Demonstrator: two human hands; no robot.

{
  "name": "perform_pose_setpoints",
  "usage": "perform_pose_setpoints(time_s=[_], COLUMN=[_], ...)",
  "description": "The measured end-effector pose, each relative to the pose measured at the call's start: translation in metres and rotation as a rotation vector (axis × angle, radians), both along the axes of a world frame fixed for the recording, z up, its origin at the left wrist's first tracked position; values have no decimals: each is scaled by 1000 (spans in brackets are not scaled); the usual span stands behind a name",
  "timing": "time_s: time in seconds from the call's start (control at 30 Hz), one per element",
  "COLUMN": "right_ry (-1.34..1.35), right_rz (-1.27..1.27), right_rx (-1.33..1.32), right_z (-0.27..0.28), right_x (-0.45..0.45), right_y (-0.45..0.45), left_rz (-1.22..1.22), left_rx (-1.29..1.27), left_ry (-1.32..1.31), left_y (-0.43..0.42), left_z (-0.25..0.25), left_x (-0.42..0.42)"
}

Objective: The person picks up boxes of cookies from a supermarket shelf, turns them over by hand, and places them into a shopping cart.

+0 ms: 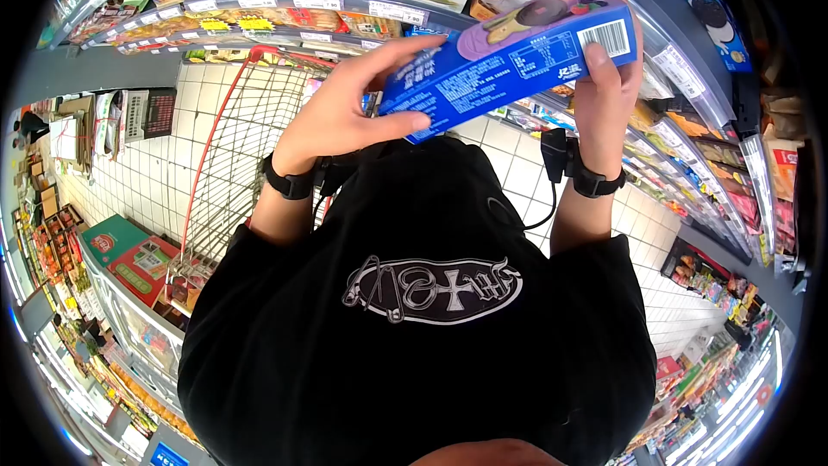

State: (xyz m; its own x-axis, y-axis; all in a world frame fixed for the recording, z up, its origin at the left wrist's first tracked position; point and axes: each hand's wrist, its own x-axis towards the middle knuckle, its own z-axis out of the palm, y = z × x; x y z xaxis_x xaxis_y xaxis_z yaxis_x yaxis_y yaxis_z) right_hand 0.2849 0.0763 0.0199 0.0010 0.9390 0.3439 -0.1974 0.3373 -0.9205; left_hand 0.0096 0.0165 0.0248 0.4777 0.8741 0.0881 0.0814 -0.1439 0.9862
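Observation:
Between my two hands is a blue and purple cookie box [509, 65], tilted with its right end higher. Its side panel with printed text, a table and a barcode faces me; pictures of a cookie and berries show on the purple face. My left hand [358, 103] grips the left end, thumb along the lower edge. My right hand [608, 91] holds the right end, its thumb pressed near the barcode. The fingers behind the box are partly hidden. Black straps with small devices circle both wrists.
Store shelves [285, 2] with price tags and packaged snacks curve across the front and right. A shopping cart [228, 155] with a red rim stands at my left on the tiled floor [509, 142]. Stacked cardboard [73, 138] and a green-red display box [129, 255] lie farther left.

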Motion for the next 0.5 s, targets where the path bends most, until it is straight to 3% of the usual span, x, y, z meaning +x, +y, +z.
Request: perform_pose_setpoints(time_s=[0.03,0.1,0.23,0.37,0.43,0.5], right_ry=[13,32,-53,-191,-60,-247], right_rz=[-16,-4,108,170,272,138], right_rx=[-22,-41,-62,38,-2,176], right_z=[0,1,2,-3,-1,-3], right_x=[1,1,-3,-2,-1,-2], right_y=[-1,-2,-6,-4,-6,-2], left_rz=[28,125,376,458,481,547], left_rx=[-96,53,-68,-83,-88,-17], left_ry=[-54,-90,-431,-469,-476,-517], left_y=[-1,-1,-3,-2,-3,-3], left_z=[-2,-8,-9,-9,-6,-3], left_x=[-2,-4,-6,-7,-6,-3])
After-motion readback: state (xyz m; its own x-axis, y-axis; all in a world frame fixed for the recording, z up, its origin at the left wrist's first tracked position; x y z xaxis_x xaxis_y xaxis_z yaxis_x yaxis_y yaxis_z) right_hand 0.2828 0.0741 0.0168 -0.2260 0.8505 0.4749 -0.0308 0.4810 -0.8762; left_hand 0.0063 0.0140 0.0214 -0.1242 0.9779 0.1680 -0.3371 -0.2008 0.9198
